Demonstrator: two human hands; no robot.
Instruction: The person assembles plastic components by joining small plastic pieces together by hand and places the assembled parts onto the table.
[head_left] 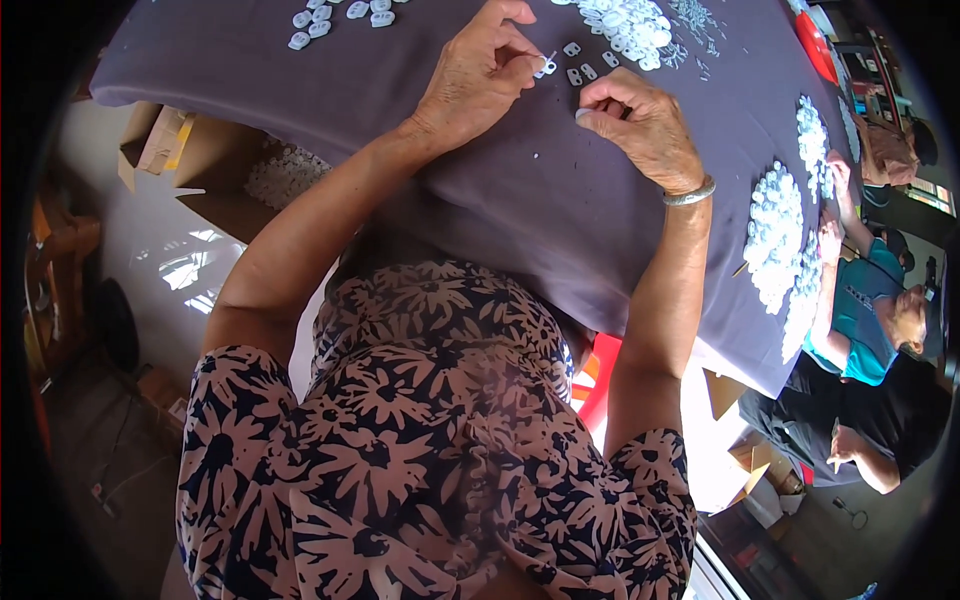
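My left hand (478, 75) sits over the middle of the table (520, 190), which is draped in a grey-purple cloth, and its thumb and forefinger are pinched on a small white plastic piece (546, 66) with a thin tip poking out toward the far edge. My right hand (645, 125) is curled just beside it, fingers folded in on something pale at the fingertips (583, 115); most of that thing is buried under my knuckles, so I cannot tell what it is or how it is gripped. A silver bangle (690, 193) circles my right wrist. Three more small white pieces (587, 65) lie loose on the cloth between my hands and the far edge. Beyond them a big heap of white pieces (625, 22) runs off the far edge of the picture, and a smaller cluster (335, 15) near the far left corner is cut off too. Along the right edge lie more piles of white pieces (778, 230), blurred and bent by the lens. A seated person in a teal shirt (865, 310) has hands at that edge, partly out of sight. My flowered dress (430, 430) hides the near edge, and an open cardboard box (215, 160) sits below the left edge.
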